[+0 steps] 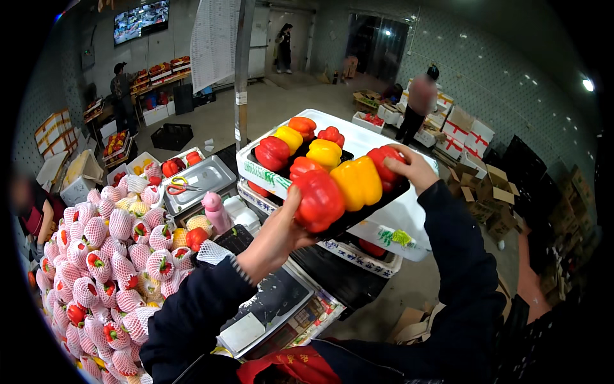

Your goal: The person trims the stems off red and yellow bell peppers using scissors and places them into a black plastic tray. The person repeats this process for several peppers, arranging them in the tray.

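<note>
My left hand (279,235) and my right hand (416,169) grip a black tray (371,216) from its two ends, tilted over a white foam box (256,168). In the tray, a large red bell pepper (319,200) lies by my left fingers. A yellow bell pepper (357,184) sits in the middle, and another red bell pepper (385,168) is under my right fingers. Just beyond, inside the foam box, several red, yellow and orange peppers rest in black trays, among them a yellow pepper (324,153). My hands partly hide the held tray's ends.
At left is a big heap of peppers in pink foam nets (102,269). Near it are a metal tray (199,182) with scissors (181,186), a pink bottle (216,212) and a scale (272,304). A metal post (241,96) rises beyond. People and cardboard boxes (492,195) are farther off.
</note>
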